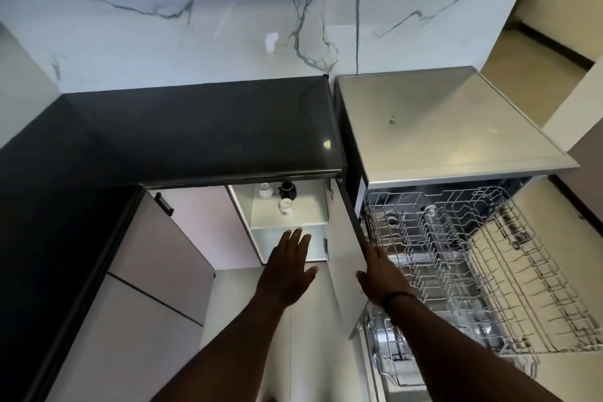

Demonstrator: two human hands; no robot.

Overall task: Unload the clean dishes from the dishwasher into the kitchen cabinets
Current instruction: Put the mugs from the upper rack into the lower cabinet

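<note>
Small kitchen corner here: white marble-look wall with grey veins (pixel 228 26), a glossy black countertop (pixel 195 130), and right next to it a silver dishwasher with a flat steel top (pixel 440 127). Its white wire upper rack (pixel 473 254) is pulled out and looks pretty much bare from this angle; a lower rack (pixel 385 346) peeks out beneath, can't tell what's in it.

Under the counter, the white cabinet door (pixel 342 254) is swung open. On the upper shelf (pixel 293 222) sit a small white cup (pixel 265 190), a black round pot (pixel 287 190) and a cream cup (pixel 285 206), all close together.

The left hand (pixel 287 268) is flat with fingers straight and lightly spread, holding nothing, fingertips in front of the lower shelf opening and just below those cups. The right hand (pixel 381 274) rests flat against the open door's edge, fingers straight and together, thumb out to the side.
</note>
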